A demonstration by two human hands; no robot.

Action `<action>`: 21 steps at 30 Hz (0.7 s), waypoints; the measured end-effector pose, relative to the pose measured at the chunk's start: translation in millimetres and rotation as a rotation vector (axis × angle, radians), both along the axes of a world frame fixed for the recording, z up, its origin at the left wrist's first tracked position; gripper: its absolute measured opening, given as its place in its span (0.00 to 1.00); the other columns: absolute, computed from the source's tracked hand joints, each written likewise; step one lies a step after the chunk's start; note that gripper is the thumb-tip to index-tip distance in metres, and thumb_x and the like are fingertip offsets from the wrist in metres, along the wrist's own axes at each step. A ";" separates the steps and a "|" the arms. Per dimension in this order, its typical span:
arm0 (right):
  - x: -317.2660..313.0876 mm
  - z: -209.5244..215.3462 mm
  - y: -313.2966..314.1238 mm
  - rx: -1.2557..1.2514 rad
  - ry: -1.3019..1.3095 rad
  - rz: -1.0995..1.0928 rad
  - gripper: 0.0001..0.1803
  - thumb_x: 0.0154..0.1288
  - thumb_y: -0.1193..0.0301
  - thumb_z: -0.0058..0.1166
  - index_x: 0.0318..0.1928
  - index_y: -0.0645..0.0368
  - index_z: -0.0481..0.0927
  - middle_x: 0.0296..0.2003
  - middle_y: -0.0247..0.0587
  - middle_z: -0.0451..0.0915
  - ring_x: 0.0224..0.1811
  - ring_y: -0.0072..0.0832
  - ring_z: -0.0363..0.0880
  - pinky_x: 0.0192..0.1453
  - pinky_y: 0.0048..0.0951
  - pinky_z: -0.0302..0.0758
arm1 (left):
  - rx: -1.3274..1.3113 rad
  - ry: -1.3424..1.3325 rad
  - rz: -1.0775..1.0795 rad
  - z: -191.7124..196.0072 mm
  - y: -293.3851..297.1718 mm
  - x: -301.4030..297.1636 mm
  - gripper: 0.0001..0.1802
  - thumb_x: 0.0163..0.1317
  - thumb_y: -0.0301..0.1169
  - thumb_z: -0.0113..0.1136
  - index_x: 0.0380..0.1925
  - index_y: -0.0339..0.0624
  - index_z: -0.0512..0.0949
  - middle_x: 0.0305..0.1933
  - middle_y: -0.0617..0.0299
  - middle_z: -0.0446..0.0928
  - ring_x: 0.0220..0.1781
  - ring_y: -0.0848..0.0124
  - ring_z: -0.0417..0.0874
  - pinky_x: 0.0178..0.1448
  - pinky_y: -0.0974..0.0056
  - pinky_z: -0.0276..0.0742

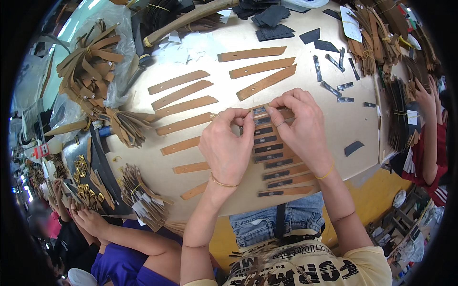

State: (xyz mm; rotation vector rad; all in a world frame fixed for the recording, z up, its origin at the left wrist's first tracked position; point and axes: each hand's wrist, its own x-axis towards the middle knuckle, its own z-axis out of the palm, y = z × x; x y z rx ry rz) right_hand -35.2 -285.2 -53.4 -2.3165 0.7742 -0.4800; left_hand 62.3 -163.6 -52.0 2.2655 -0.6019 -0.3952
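My left hand [226, 140] and my right hand [301, 128] meet over the table, thumbs and fingers pinched at the two ends of a small black strip [259, 110]. This strip lies across the end of a brown leather strap at the far end of a column. Nearer to me, in the same column, several straps each carry a black strip [268, 157] at their left ends. To the left of my left hand, plain brown leather straps [179, 125] lie in a spaced row. A few more plain straps [262, 71] lie beyond my fingers. My fingertips partly hide the strip.
Loose black strips [328, 89] lie to the far right, with stacked black pieces [275, 32] behind. Bundled brown straps [88, 66] fill the left side beside a wooden-handled hammer [186, 19]. A co-worker's hands [90, 221] are at the lower left; another person's arm [428, 114] is at right.
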 end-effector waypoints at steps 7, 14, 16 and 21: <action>-0.6 0.2 1.3 0.005 -0.017 -0.010 0.04 0.58 0.74 0.65 0.34 0.60 0.84 0.32 0.39 0.78 0.38 0.38 0.77 0.45 0.37 0.76 | -0.080 -0.361 -0.150 -7.1 11.5 -4.1 0.17 0.57 0.21 0.64 0.47 0.47 0.85 0.36 0.61 0.77 0.24 0.69 0.76 0.28 0.63 0.71; -5.1 0.1 -2.3 0.113 -0.097 -0.045 0.16 0.60 0.78 0.60 0.49 0.58 0.76 0.41 0.46 0.76 0.41 0.44 0.79 0.46 0.42 0.76 | 0.240 -0.590 -0.326 -7.8 23.3 -16.9 0.25 0.54 0.21 0.61 0.53 0.54 0.84 0.44 0.60 0.75 0.33 0.64 0.81 0.34 0.60 0.78; -9.5 1.3 -6.1 0.165 -0.086 -0.082 0.17 0.60 0.80 0.59 0.51 0.61 0.75 0.44 0.46 0.75 0.40 0.40 0.79 0.46 0.37 0.77 | 0.224 -0.610 -0.348 -6.7 23.4 -15.6 0.24 0.53 0.21 0.61 0.52 0.50 0.84 0.43 0.60 0.75 0.36 0.65 0.82 0.34 0.61 0.79; -26.7 4.8 -15.6 0.016 -0.104 -0.129 0.15 0.61 0.80 0.57 0.49 0.59 0.77 0.45 0.45 0.74 0.41 0.39 0.80 0.46 0.36 0.77 | 0.204 -0.557 -0.365 -4.5 23.5 -12.9 0.23 0.54 0.21 0.61 0.52 0.48 0.84 0.42 0.60 0.74 0.36 0.64 0.81 0.36 0.61 0.80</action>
